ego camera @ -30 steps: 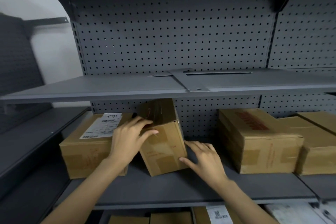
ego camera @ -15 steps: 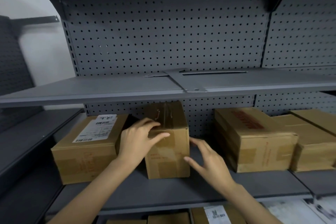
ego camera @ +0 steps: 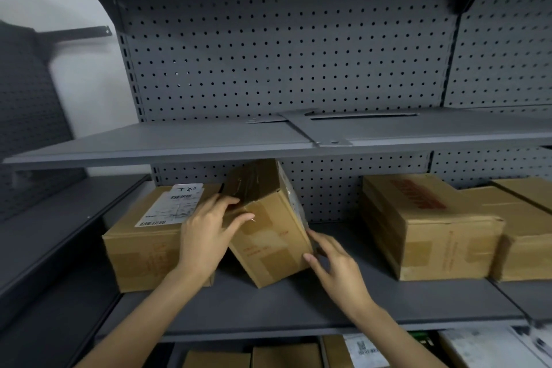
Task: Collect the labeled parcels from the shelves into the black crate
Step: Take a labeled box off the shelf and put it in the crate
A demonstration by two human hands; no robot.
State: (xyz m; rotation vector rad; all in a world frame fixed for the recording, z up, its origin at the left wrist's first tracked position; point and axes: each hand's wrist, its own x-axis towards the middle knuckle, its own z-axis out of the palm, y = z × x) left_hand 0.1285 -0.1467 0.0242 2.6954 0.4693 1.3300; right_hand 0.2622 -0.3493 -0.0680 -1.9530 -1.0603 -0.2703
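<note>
A small brown cardboard box (ego camera: 268, 236) stands tilted on the middle shelf (ego camera: 268, 308), its top leaning right and its lower left edge lifted. My left hand (ego camera: 209, 233) grips its upper left corner. My right hand (ego camera: 331, 263) touches its lower right side with straight fingers. A pale label shows on the box's right face. To the left sits a larger box with a white shipping label (ego camera: 143, 236). The black crate is not in view.
Two more brown boxes (ego camera: 424, 227) (ego camera: 525, 236) sit at the right of the same shelf. The upper shelf (ego camera: 209, 143) hangs just above the tilted box. Parcels with labels (ego camera: 361, 349) lie on the shelf below. Pegboard backs the unit.
The small box stood upright half a second ago and now tilts to the right. My left hand stays on its top corner; my right hand has closed in on its lower right side.
</note>
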